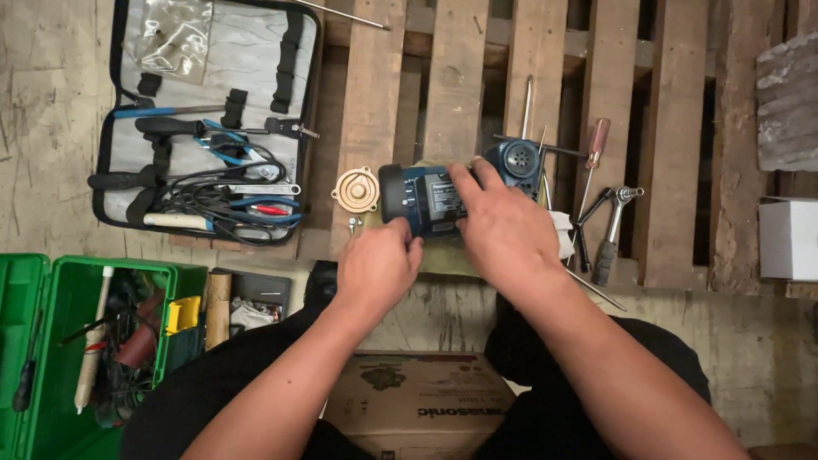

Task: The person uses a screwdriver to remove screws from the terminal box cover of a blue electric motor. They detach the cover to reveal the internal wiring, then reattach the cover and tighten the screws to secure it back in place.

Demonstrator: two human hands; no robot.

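A small blue motor (443, 200) lies on its side on the near edge of a wooden pallet (375, 94). The right hand (504, 228) rests on top of it, fingers bent down and pressing on the blue body. The left hand (380, 266) is at the motor's near left corner, fingers curled in tight; what they pinch is hidden.

The job looks partly done. A round tan cap (355, 189) is already off and lies just left of the motor, with a small screw (352, 224) beside it. The main body is not opened up yet.

To the right lie a screwdriver with a red-brown handle (595, 149) and a silver ratchet wrench (615, 223), near the motor. A white cloth (562, 234) peeks out by the right hand. Far left, an open tool pouch (209, 119) holds pliers and wires. Near left is a green toolbox (51, 341). A cardboard box (417, 400) sits between the person's knees. Nothing blocks the hands.
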